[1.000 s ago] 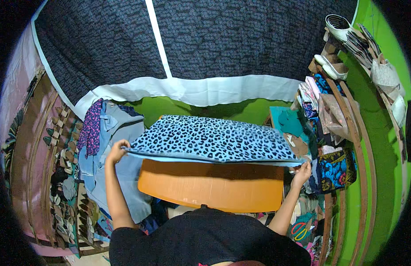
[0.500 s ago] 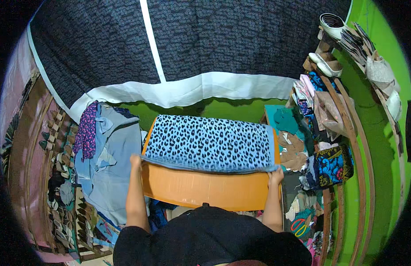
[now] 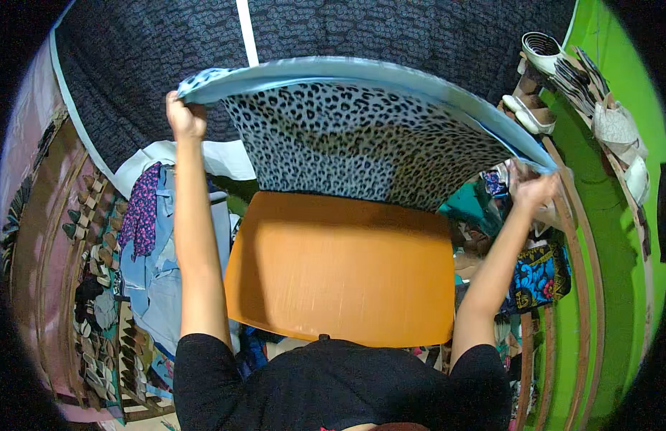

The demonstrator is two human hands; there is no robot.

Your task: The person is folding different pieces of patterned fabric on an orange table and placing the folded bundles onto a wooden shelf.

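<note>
A light blue cloth with black leopard spots (image 3: 347, 136) hangs spread between my raised hands, its upper edge bowed upward and blurred by motion. My left hand (image 3: 186, 121) is closed on its left upper corner, in front of the dark curtain. At the right, my right hand (image 3: 532, 185) grips the other corner, slightly lower and partly blurred. The cloth's lower end reaches the far edge of the orange table (image 3: 347, 269), whose top shows bare below it.
Grey-blue garments and a purple floral cloth (image 3: 140, 215) are heaped left of the table. A dark patterned curtain (image 3: 146, 79) hangs behind. Shoes line the racks on the left. At the right are wooden rails (image 3: 573, 237), shoes and a folded blue floral cloth (image 3: 541, 276).
Both hands have risen and spread apart, away from me. The leopard cloth, which lay over the far part of the table, is lifted up, baring the orange top.
</note>
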